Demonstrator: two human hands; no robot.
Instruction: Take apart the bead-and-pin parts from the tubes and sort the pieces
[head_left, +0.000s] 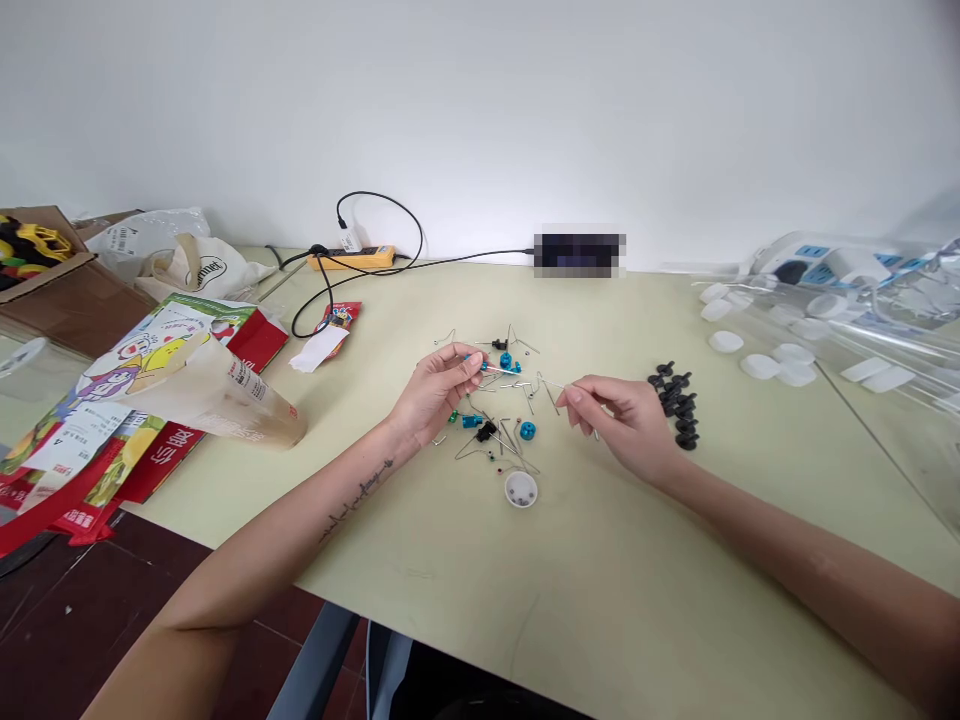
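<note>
My left hand (pixel 439 390) hovers over the pale green table (pixel 480 560), fingers pinched on a thin metal wire piece with a small blue part (pixel 480 365) at its tip. My right hand (pixel 622 415) is closed in a pinch on another thin bent wire (pixel 551 385) that reaches toward the left hand. Between and below the hands lie several bent wires, small blue parts (pixel 527 430) and black parts (pixel 486 431). A small white cap (pixel 520 489) sits just in front of them.
A cluster of black knobs (pixel 679 405) lies right of my right hand. White caps (pixel 757 365) and clear plastic packaging are at the far right. Printed paper bags (pixel 150 390) and a cardboard box sit at left. A yellow power strip (pixel 352 258) with black cable lies by the wall.
</note>
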